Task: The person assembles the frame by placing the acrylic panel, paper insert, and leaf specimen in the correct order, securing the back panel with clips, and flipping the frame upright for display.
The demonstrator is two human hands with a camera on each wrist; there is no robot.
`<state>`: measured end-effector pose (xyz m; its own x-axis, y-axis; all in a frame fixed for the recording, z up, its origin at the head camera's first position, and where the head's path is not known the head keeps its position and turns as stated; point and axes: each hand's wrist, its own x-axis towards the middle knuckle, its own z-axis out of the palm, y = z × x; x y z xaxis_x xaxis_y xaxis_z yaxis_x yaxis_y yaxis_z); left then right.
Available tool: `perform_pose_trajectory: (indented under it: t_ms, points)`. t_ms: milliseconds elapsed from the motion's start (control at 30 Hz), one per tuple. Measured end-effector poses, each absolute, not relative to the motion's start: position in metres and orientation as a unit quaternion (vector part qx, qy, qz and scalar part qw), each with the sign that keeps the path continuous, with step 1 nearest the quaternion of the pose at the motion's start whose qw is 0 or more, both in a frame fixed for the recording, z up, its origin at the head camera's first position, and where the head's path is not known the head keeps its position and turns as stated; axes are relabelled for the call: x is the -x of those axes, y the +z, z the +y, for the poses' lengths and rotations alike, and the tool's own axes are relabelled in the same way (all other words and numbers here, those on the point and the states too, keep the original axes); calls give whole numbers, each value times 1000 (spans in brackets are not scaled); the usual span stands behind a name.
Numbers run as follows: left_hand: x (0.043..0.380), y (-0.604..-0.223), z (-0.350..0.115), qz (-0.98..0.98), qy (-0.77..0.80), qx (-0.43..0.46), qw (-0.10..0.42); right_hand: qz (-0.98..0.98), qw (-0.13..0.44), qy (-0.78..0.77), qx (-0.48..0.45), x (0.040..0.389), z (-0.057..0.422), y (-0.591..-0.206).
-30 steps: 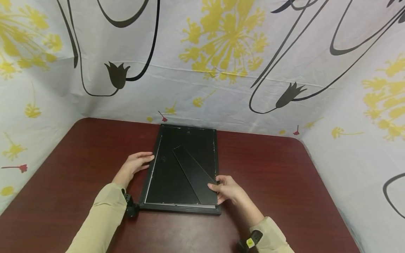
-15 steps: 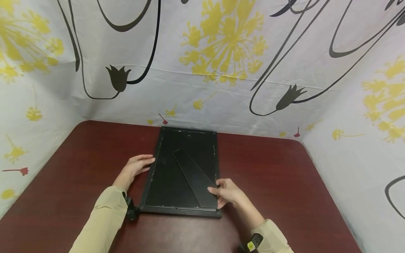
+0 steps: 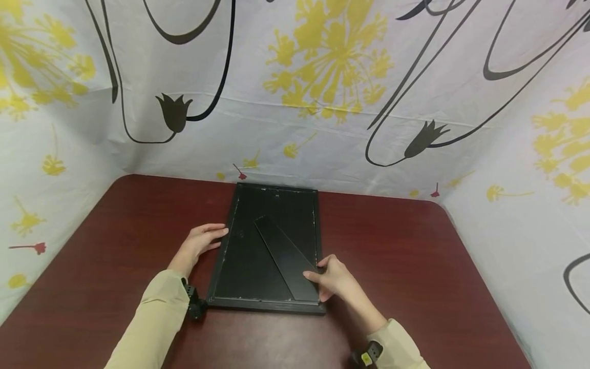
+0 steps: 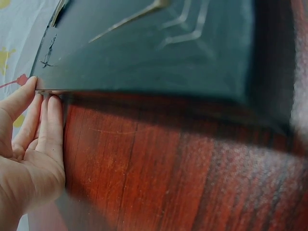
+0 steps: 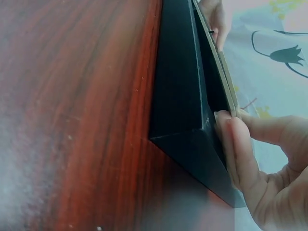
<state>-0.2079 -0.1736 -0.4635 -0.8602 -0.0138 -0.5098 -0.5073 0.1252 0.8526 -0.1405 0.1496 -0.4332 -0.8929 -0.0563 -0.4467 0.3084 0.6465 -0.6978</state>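
Observation:
A black picture frame [image 3: 267,306] lies face down on the table, its back towards me. Its black backing board [image 3: 244,256] carries a slanting easel leg [image 3: 281,256]. My right hand [image 3: 336,279] pinches the board near its front right corner, thumb on top. In the right wrist view, the board's tan edge [image 5: 225,72] stands raised from the frame along a narrow gap, fingertips [image 5: 236,132] at that edge. My left hand [image 3: 198,246] rests against the frame's left side; its fingers [image 4: 54,120] are straight along the side, and the thumb is at the upper edge.
The reddish-brown table [image 3: 392,266] extends around the frame. Behind it and at both sides hangs a white cloth [image 3: 276,128] with yellow and grey flower prints. A black wrist camera [image 3: 197,308] sits close to the frame's front left corner.
The backing board's front edge has come down closer to the frame; the pale strip along the front has narrowed. My right hand keeps its pinch, and the left hand stays at the side.

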Motion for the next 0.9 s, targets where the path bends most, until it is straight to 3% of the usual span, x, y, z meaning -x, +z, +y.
perform_pose_trajectory:
  t_ms: [233, 533, 767, 900]
  points:
    - [207, -464, -172, 732, 626, 179, 198, 895, 227, -377, -71, 141, 150, -433]
    - [208, -465, -173, 737, 621, 184, 196, 945, 166, -279, -27, 144, 158, -435]
    - [209, -464, -172, 738, 619, 187, 193, 847, 259, -462, -35, 155, 175, -441]
    - [209, -464, -172, 735, 623, 192, 190, 813, 268, -514, -49, 161, 182, -446]
